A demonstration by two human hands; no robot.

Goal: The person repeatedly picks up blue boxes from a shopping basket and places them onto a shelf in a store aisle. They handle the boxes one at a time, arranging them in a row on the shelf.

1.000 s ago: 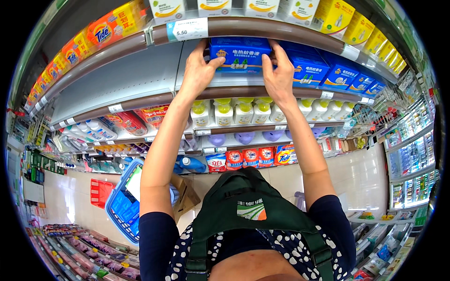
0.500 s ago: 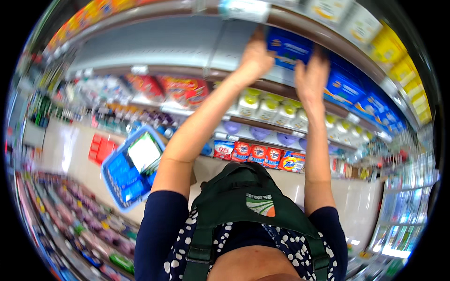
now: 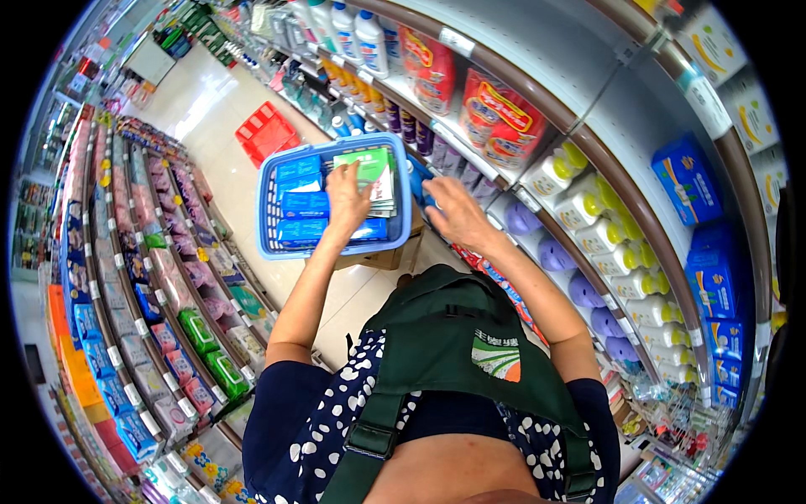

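My left hand (image 3: pixel 346 200) reaches into a blue plastic basket (image 3: pixel 265 220), its fingers apart over the edge of some green and white flat packets (image 3: pixel 375 168). Whether the fingertips touch the packets is hard to tell. Several blue boxes (image 3: pixel 305 203) lie in the basket to the left of the packets and under the hand. Just outside the basket's right side is my right hand (image 3: pixel 457 212), open and with nothing in it, fingers pointing toward the basket and a ring on one finger.
A cardboard box (image 3: pixel 388 257) stands under the basket. On the floor beyond lies a red basket (image 3: pixel 267 134). Shelves at right hold blue packs (image 3: pixel 687 178), white bottles with yellow-green caps (image 3: pixel 578 206) and red bags (image 3: pixel 497 118). A shelf of packets (image 3: pixel 189 323) runs along the left.
My view has turned left, from the shelf to the basket. Both hands have left the blue packs on the shelf and come to the basket.
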